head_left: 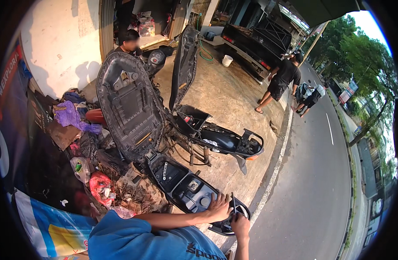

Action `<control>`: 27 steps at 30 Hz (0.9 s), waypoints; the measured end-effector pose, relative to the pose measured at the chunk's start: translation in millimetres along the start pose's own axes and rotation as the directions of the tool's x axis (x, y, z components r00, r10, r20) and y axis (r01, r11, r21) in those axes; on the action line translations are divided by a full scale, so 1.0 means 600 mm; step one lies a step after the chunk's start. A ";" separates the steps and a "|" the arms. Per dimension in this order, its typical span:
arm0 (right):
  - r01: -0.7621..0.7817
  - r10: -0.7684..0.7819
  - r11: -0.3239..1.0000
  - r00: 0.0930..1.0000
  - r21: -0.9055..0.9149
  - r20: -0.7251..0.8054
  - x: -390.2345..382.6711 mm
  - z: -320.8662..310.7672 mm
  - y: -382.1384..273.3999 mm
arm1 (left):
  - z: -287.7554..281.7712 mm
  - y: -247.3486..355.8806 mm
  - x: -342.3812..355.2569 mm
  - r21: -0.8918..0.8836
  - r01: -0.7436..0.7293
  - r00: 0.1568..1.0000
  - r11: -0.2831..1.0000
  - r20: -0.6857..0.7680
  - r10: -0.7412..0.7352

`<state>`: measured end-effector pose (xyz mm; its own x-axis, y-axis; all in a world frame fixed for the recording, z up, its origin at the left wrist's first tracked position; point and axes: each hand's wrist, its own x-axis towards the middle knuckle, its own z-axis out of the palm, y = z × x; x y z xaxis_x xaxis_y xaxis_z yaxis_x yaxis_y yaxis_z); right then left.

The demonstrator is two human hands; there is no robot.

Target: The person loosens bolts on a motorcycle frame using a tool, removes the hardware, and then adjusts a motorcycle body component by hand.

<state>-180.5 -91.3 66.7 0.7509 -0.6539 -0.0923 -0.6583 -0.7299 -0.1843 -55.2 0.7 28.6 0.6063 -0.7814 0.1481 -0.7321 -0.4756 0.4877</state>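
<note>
My left hand (219, 209) rests on the rear of a scooter's opened body, beside a round black cap (205, 202), its fingers apart. Closed around the lower part of a thin metal rod tool (234, 204) is my right hand (240, 225); the tool's lower end is hidden. Both hands are close together over the scooter's tail section (247, 212). The scooter's seat (130, 104) is tipped up, showing its ribbed black underside. Ahead of my hands lies the open black storage tray (167, 173).
A second scooter (225, 141) stands just beyond, its seat (184, 67) raised too. Plastic bags (101, 187) and a purple cloth (71, 116) lie at left. A person (128, 42) is behind the seats; another person (285, 76) walks near a black pickup (262, 43). A road (307, 173) runs along the right.
</note>
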 end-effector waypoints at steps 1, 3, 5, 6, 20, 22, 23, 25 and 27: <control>-0.039 0.040 0.998 0.999 0.040 -0.018 -0.008 0.013 -0.015 | -0.011 -0.007 0.010 0.001 0.002 1.000 1.000 -0.002 -0.002; -0.146 0.151 0.984 0.988 0.105 -0.042 -0.030 0.035 -0.056 | -0.036 -0.014 0.031 -0.352 0.379 0.695 0.856 0.719 -0.013; -0.107 0.112 0.983 0.993 0.151 -0.026 -0.051 0.039 -0.102 | 0.009 -0.032 0.019 -0.469 0.323 0.727 0.822 0.679 0.102; -0.090 0.103 0.976 0.993 0.197 -0.055 -0.057 0.057 -0.105 | 0.010 -0.033 0.013 -0.409 0.251 0.762 0.877 0.642 0.081; 0.078 -0.097 0.975 0.992 -0.207 -0.080 -0.021 -0.038 -0.012 | -0.020 -0.037 0.062 -0.373 -0.245 0.756 0.895 0.504 0.417; 0.050 -0.060 0.965 0.998 -0.257 -0.031 -0.019 -0.037 -0.021 | -0.016 -0.045 0.053 -0.394 -0.263 0.721 0.881 0.526 0.451; 0.056 -0.056 0.950 0.998 -0.308 0.007 -0.021 -0.041 -0.022 | -0.030 -0.037 0.045 -0.289 -0.354 0.812 0.890 0.377 0.445; 0.054 -0.058 0.994 0.997 -0.096 -0.047 -0.024 -0.017 -0.016 | -0.061 -0.020 0.027 -0.028 -0.434 0.901 0.900 -0.017 0.434; -0.038 0.047 0.995 0.995 0.097 -0.087 -0.035 0.000 -0.044 | -0.070 -0.018 0.005 -0.079 -0.154 0.988 0.985 0.017 0.155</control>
<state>-178.8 -58.4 73.5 0.7117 -0.7024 -0.0151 -0.6783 -0.6814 -0.2748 -32.5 20.4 60.1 0.4798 -0.8525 0.2074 -0.7898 -0.3167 0.5253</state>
